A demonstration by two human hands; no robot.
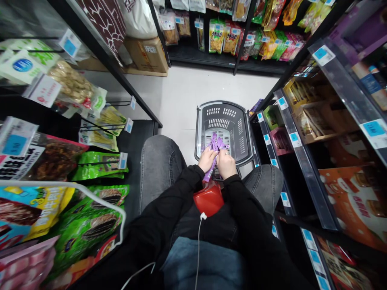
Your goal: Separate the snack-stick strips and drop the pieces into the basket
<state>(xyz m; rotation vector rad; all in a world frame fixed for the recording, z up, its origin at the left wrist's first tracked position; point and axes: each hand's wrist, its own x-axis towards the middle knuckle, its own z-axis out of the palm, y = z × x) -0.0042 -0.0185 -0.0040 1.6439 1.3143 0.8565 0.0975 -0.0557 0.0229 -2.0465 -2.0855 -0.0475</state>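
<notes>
Over the near edge of the basket [246, 133], purple packets [214, 141] are held in the left hand [207, 160] and the right hand [226, 164], fingers closed. By this two-sided grip, the loose bundle is presumably kept gathered and steadied above the opening.

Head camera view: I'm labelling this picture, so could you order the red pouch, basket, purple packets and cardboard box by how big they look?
Largest to smallest:
1. basket
2. cardboard box
Unsure: red pouch and purple packets; the hands partly cover the packets, and the pouch looks nearer the camera.
</notes>
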